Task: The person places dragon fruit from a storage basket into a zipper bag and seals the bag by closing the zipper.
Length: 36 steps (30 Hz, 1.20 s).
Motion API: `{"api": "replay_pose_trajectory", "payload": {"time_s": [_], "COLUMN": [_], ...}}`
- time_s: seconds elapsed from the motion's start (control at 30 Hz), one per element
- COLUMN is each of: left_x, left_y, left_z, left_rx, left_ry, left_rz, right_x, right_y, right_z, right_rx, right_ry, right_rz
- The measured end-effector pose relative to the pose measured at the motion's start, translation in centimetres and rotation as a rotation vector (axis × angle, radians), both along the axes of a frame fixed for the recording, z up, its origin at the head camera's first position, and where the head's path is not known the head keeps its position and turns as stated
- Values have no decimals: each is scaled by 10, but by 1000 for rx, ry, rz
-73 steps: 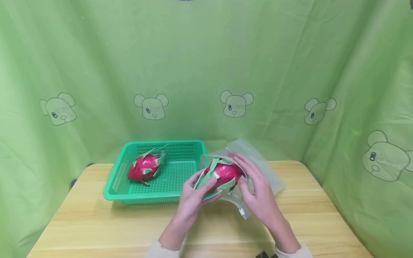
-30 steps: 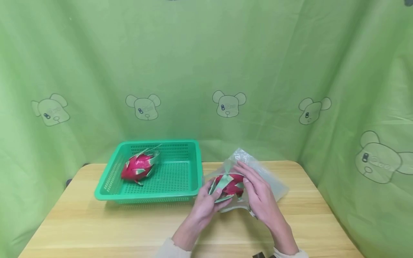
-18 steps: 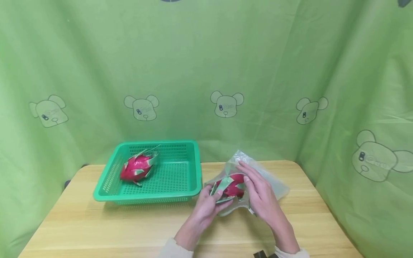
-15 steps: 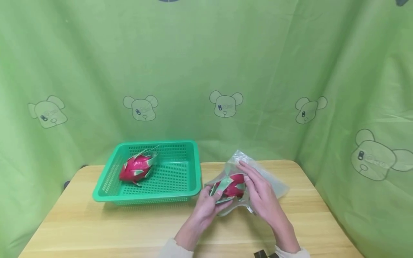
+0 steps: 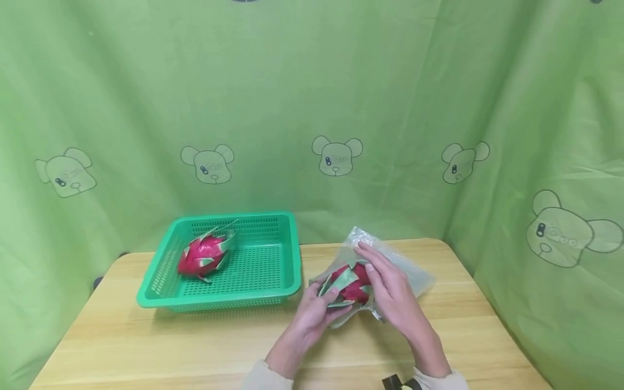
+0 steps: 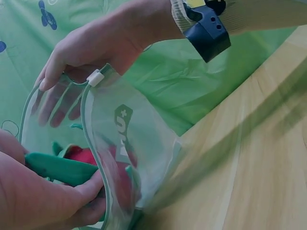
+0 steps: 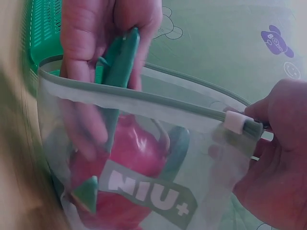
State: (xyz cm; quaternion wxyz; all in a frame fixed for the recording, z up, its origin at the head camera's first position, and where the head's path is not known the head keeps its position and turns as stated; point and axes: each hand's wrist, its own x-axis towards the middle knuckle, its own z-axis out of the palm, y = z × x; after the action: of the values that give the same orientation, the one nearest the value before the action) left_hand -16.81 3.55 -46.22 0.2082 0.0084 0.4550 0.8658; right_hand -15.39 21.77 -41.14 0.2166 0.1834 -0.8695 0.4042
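One pink dragon fruit with green scales [image 5: 352, 284] sits partway inside one clear plastic zip bag with a green-edged mouth [image 5: 397, 271], low over the right half of the pale wooden desk [image 5: 170, 346]. The left hand [image 5: 319, 309] grips the fruit from the near side, fingers curled round its green scales, as the wrist views show. The right hand [image 5: 392, 292] pinches the bag's open rim beside the one white slider [image 7: 235, 122], with its other fingers lying over the bag's upper face. The two hands are close together at the bag's mouth. White lettering reading "NIU+" shows on the bag's face [image 7: 148, 191]. To the left, one green perforated plastic basket [image 5: 273, 281] stands on the desk, holding a second pink dragon fruit [image 5: 202, 255] in its left part. Two dragon fruits in all. A green curtain printed with bear heads [image 5: 336, 154] hangs behind the desk.
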Motion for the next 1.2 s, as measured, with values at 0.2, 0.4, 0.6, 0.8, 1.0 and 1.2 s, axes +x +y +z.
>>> {"api": "replay_pose_trajectory", "payload": {"time_s": [0.2,0.4,0.6,0.8,1.0,1.2], "left_x": [-3,-3,-2,-3,-6,-8], "left_y": [2,5,9,9,13,19], "left_z": [0,1,-3,-7,-9,-10], "left_rx": [-5,0,-83,-100,-113,-140], "left_ry": [18,43,83,105,112,97], "left_rz": [-38,-47,25,85,85,94], "right_x": [0,0,0,-1,0,2], "right_y": [1,3,4,3,3,4], "right_z": [-1,-1,-1,-1,0,1], "right_rx": [3,8,17,18,13,11], "right_ry": [13,9,7,2,-12,-12], "right_rz": [-4,-7,-18,-10,0,9]}}
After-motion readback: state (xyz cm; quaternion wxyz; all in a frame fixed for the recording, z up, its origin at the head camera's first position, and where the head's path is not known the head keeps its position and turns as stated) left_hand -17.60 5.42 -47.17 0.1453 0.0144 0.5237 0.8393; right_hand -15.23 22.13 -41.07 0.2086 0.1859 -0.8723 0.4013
